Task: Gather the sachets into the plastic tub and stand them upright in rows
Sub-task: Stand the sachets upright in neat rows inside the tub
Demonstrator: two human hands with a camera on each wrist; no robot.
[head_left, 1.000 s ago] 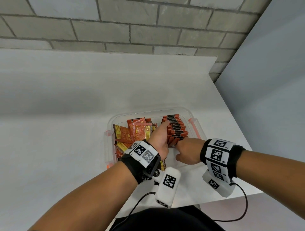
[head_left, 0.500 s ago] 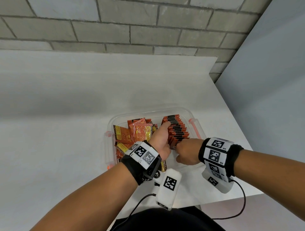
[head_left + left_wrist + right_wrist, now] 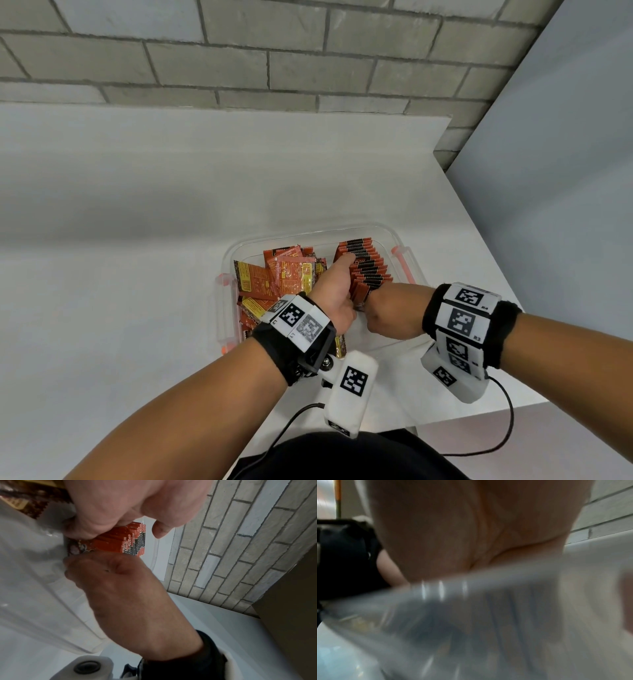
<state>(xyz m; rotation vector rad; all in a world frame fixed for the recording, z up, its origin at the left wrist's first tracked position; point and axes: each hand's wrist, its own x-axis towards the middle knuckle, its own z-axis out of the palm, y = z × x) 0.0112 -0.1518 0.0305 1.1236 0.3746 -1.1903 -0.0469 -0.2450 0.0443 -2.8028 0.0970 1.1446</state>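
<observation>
Red-orange sachets [image 3: 368, 270] stand rowed in clear tub [image 3: 308, 235]; others lie loose.

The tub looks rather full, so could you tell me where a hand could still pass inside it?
Bare floor shows at the tub's near right corner, below the upright row. The left half is crowded with loose sachets.
</observation>
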